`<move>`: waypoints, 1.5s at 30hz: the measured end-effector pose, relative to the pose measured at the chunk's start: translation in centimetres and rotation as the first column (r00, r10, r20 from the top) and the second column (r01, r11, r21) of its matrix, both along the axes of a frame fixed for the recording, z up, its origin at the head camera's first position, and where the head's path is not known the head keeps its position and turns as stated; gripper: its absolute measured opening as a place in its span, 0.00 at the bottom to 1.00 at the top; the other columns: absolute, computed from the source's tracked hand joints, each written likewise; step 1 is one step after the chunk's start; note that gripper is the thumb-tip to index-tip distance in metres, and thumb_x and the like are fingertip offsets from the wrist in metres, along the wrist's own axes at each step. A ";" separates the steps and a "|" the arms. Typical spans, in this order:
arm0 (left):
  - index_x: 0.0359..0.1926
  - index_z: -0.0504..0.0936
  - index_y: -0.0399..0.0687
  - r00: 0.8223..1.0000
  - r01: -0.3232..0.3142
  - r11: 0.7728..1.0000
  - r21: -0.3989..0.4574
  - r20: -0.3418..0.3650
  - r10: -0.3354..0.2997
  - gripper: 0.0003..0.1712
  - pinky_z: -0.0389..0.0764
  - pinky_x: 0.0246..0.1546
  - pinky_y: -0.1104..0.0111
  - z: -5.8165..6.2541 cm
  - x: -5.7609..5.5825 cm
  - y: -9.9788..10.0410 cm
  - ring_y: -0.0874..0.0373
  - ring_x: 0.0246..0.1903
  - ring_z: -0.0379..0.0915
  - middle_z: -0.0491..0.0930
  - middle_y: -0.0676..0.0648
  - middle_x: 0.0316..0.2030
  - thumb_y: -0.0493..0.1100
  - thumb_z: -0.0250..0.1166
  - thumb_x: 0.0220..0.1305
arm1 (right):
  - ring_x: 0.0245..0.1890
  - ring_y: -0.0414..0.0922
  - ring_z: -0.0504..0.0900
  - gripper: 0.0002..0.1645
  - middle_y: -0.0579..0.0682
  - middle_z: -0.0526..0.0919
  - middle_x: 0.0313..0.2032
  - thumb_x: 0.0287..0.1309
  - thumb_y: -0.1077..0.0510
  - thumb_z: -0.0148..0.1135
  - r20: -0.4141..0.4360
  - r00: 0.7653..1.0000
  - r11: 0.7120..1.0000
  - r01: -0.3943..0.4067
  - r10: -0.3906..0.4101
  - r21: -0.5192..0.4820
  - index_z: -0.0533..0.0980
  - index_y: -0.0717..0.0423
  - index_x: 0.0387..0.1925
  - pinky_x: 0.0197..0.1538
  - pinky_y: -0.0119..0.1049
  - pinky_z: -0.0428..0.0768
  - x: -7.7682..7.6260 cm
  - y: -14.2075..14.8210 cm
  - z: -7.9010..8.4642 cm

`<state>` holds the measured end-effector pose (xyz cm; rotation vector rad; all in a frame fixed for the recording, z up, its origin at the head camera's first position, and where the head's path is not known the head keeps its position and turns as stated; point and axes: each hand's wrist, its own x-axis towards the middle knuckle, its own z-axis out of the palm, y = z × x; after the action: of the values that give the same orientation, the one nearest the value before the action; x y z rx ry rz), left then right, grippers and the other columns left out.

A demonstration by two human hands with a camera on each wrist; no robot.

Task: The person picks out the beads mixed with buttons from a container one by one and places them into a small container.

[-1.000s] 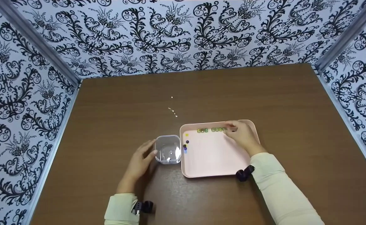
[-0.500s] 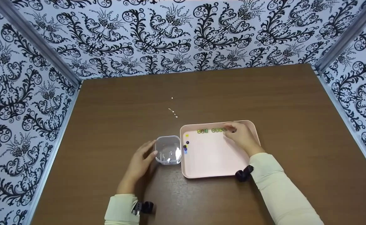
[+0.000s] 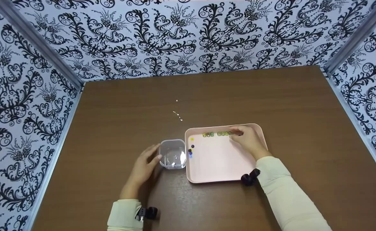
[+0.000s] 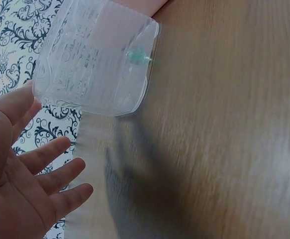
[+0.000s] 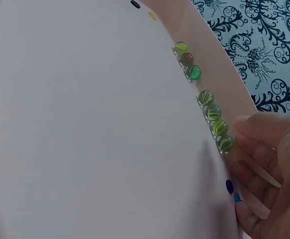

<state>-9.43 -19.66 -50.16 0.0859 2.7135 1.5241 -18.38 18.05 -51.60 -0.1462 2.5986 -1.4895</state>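
My left hand [image 3: 145,163] stands at the left side of a clear plastic container [image 3: 172,154], with thumb and fingers against its wall. In the left wrist view the other fingers [image 4: 67,174] are spread, and a green marble [image 4: 136,56] shows through the plastic. My right hand [image 3: 247,139] reaches over the far wall of a pink tray [image 3: 220,182]. Its fingertips are right at the end marble [image 5: 226,144] of a row of green-yellow marbles [image 5: 213,112]. A second group of marbles [image 5: 186,59], yellow, brownish and green, lies farther along the same wall.
Along the tray's left wall lie small yellow, dark and blue pieces [image 3: 190,153]. A dark blue piece [image 5: 230,186] and a lighter blue piece [image 5: 237,197] lie by my right fingers. White specks [image 3: 178,115] mark the brown table [image 3: 126,112]; patterned walls [image 3: 175,35] stand around it.
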 end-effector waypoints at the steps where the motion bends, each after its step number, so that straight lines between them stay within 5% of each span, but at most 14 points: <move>1: 0.62 0.74 0.37 1.000 0.001 1.000 0.002 -0.001 -0.001 0.24 0.55 0.68 0.45 0.0 0.0 0.0 0.35 0.66 0.58 0.68 0.30 0.63 0.39 0.62 0.66 | 0.51 0.53 0.79 0.17 0.58 0.81 0.52 0.58 0.66 0.63 0.004 1.000 1.000 0.005 -0.005 -0.003 0.80 0.62 0.51 0.53 0.43 0.79 0.0 0.0 0.0; 20: 0.62 0.75 0.39 1.000 0.001 1.000 -0.020 0.013 0.000 0.25 0.55 0.68 0.44 -0.1 -0.2 -0.1 0.35 0.66 0.59 0.67 0.30 0.63 0.40 0.62 0.66 | 0.53 0.55 0.79 0.19 0.60 0.81 0.53 0.58 0.68 0.61 0.026 0.999 0.999 0.028 -0.027 -0.025 0.79 0.64 0.53 0.56 0.46 0.78 -0.2 -0.2 -0.2; 28: 0.62 0.75 0.37 1.000 0.006 1.000 -0.026 -0.007 -0.006 0.25 0.56 0.68 0.44 -0.1 -0.2 -0.1 0.35 0.66 0.59 0.68 0.29 0.63 0.40 0.62 0.66 | 0.50 0.55 0.81 0.17 0.62 0.83 0.48 0.55 0.70 0.60 -0.038 0.998 0.999 0.044 -0.045 -0.016 0.81 0.66 0.48 0.56 0.46 0.78 -0.2 -0.6 -0.4; 45: 0.62 0.74 0.39 1.000 0.001 0.999 -0.035 0.022 0.000 0.24 0.55 0.68 0.44 0.0 -0.1 -0.1 0.35 0.67 0.58 0.67 0.30 0.64 0.41 0.62 0.66 | 0.48 0.53 0.81 0.14 0.57 0.85 0.43 0.54 0.67 0.62 -0.011 0.987 0.985 0.162 -0.161 0.063 0.83 0.62 0.43 0.54 0.45 0.78 -0.6 -1.5 -0.9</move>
<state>-9.49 -19.71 -50.19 0.0685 2.7219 1.4679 -18.96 16.58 -52.49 0.0690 2.7160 -1.4545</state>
